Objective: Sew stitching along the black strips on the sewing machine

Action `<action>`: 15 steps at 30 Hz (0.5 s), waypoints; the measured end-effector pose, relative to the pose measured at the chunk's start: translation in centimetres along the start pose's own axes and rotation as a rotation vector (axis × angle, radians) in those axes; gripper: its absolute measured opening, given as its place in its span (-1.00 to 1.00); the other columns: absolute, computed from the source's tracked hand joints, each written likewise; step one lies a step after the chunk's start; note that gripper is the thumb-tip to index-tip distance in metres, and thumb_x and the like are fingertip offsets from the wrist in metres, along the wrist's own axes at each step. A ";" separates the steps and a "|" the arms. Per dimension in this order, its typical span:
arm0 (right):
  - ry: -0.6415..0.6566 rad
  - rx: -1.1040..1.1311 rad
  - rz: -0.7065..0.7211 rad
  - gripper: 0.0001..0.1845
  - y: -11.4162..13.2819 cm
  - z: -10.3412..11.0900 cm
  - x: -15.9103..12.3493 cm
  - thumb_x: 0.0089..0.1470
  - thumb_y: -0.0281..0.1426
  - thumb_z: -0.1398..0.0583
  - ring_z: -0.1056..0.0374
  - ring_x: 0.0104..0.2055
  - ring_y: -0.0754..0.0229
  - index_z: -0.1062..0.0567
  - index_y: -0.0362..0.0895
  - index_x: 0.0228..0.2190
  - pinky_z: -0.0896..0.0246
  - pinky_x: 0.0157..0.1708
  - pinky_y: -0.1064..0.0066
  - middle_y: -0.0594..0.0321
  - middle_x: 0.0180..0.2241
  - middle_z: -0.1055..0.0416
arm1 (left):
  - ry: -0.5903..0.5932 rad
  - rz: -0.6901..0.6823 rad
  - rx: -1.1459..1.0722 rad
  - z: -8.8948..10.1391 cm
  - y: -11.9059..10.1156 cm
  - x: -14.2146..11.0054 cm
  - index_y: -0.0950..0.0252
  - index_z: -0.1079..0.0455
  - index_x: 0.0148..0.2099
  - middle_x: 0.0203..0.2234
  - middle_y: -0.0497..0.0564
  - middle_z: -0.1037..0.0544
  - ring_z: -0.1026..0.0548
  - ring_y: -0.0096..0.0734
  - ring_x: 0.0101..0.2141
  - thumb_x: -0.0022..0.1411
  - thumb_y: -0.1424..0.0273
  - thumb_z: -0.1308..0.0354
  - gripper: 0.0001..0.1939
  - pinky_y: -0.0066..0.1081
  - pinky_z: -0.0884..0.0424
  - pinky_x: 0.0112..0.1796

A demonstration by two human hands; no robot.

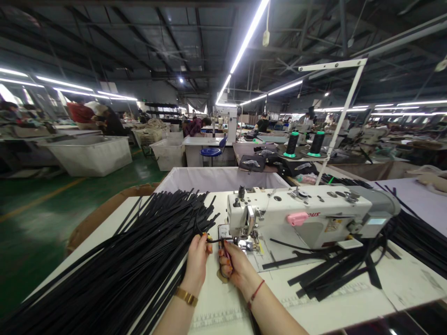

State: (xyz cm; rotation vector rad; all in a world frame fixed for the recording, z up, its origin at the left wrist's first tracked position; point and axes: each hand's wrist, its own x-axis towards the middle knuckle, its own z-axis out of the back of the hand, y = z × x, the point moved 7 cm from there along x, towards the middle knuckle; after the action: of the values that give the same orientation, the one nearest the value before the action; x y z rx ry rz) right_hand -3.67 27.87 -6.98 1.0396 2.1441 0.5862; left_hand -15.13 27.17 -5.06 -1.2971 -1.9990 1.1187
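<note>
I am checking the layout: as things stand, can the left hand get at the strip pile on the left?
Probably yes: the pile lies right beside the left hand, with nothing visible between, though the hand seems to pinch a strip.

- Bare tabletop [213, 300] opens nearward between the left hand [198, 253] and right hand [234, 263].
- Piled black strips [115, 274] block the left side.
- The sewing machine [272, 214] bars the right hand's way forward; needle clearance seems tight.

Forearms [179, 302] angled inward; left hand [198, 253] in pinch; right hand [233, 263] near it, curled closed.
</note>
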 end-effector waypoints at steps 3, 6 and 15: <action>-0.013 -0.054 0.026 -0.70 0.0 0.0 -0.1 -0.01 -0.25 -0.28 0.07 -0.73 0.52 -0.27 -0.12 -0.43 0.36 -0.78 0.67 0.45 -0.61 -0.26 | -0.011 0.007 -0.021 0.2 0.1 0.1 0.27 -0.20 -0.44 -0.59 -0.18 -0.31 -0.27 -0.58 -0.57 0.04 0.23 -0.34 -0.64 -0.53 -0.24 -0.54; -0.032 -0.119 0.064 -0.66 0.2 -0.6 -0.4 -0.07 -0.23 -0.32 0.08 -0.73 0.51 -0.27 -0.11 -0.44 0.37 -0.78 0.66 0.46 -0.62 -0.26 | -0.029 0.016 -0.052 0.6 0.1 0.3 0.27 -0.20 -0.45 -0.60 -0.18 -0.30 -0.26 -0.60 -0.59 0.02 0.25 -0.35 -0.64 -0.54 -0.23 -0.56; -0.082 -0.319 0.299 -0.58 1.4 0.1 -7.7 0.01 -0.03 -0.22 0.09 -0.68 0.48 -0.34 -0.11 -0.30 0.33 -0.73 0.58 0.41 -0.52 -0.32 | -0.020 0.083 -0.167 -0.1 -1.5 -0.5 0.32 -0.32 -0.40 -0.54 -0.17 -0.37 -0.24 -0.70 -0.63 -0.10 0.30 -0.43 -0.64 -0.62 -0.22 -0.60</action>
State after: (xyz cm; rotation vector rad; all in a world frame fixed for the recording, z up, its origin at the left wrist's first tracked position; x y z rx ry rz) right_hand 0.61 22.50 -3.26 1.1854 1.7618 0.9727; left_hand -15.58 26.49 -3.76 -1.4699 -2.1083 1.0222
